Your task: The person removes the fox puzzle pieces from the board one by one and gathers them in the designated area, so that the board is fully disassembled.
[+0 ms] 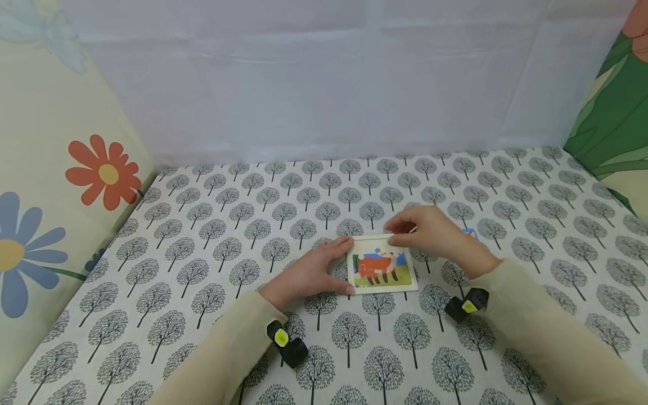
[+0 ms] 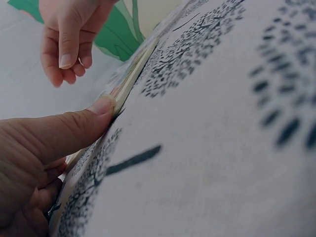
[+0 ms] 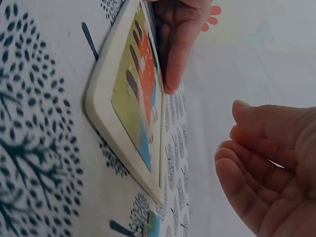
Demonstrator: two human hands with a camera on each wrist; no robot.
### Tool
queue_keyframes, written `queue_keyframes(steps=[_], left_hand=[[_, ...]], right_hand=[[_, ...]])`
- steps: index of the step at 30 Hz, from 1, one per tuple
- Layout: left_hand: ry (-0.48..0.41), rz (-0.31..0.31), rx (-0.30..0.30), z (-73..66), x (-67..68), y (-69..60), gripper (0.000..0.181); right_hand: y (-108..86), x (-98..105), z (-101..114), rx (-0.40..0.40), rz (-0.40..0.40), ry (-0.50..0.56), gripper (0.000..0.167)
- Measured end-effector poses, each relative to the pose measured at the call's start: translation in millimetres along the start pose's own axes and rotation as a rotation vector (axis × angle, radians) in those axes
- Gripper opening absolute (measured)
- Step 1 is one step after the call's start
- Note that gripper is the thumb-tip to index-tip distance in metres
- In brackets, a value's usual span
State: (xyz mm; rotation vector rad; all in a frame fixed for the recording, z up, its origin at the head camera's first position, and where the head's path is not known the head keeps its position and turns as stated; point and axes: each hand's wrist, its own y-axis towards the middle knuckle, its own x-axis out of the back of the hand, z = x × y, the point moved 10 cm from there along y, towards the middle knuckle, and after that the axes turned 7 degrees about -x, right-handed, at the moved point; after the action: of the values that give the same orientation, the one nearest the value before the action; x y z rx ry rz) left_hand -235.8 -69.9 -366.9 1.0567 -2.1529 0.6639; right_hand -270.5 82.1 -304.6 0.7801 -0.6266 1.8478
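Note:
A white-framed picture board (image 1: 382,288) with an orange fox on green and blue lies flat on the cloth. My left hand (image 1: 311,271) holds its left side, the thumb at the near corner and the fingers at the far one; in the left wrist view the thumb (image 2: 74,129) presses the frame's edge. Above the board's far right corner is my right hand (image 1: 430,230). The right wrist view shows that hand (image 3: 271,168) off the board (image 3: 106,98), its fingers loosely bent with nothing seen between them.
A small blue and orange piece (image 1: 469,232) lies beyond the right wrist, partly hidden by it; its edge (image 3: 152,224) shows in the right wrist view. The tree-patterned cloth (image 1: 349,337) covers the table, with a white sheet (image 1: 324,84) behind and flower-patterned panels at both sides.

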Motion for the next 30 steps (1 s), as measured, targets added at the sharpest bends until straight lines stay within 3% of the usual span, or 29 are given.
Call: queue_keyframes(steps=[12,20,30], left_hand=[[-0.004,0.004,0.000,0.3,0.2,0.5,0.096],[0.006,-0.004,-0.008,1.4,0.4,0.9,0.097],[0.013,-0.004,-0.028,0.7,0.4,0.3,0.096]], right_hand=[[2.3,-30.6,11.1,0.039,0.114,-0.063,0.025],[6.3,-51.9,16.3,0.029,0.210,-0.046,0.025],[13.2,-63.4,23.9,0.056,0.220,-0.121,0.033]])
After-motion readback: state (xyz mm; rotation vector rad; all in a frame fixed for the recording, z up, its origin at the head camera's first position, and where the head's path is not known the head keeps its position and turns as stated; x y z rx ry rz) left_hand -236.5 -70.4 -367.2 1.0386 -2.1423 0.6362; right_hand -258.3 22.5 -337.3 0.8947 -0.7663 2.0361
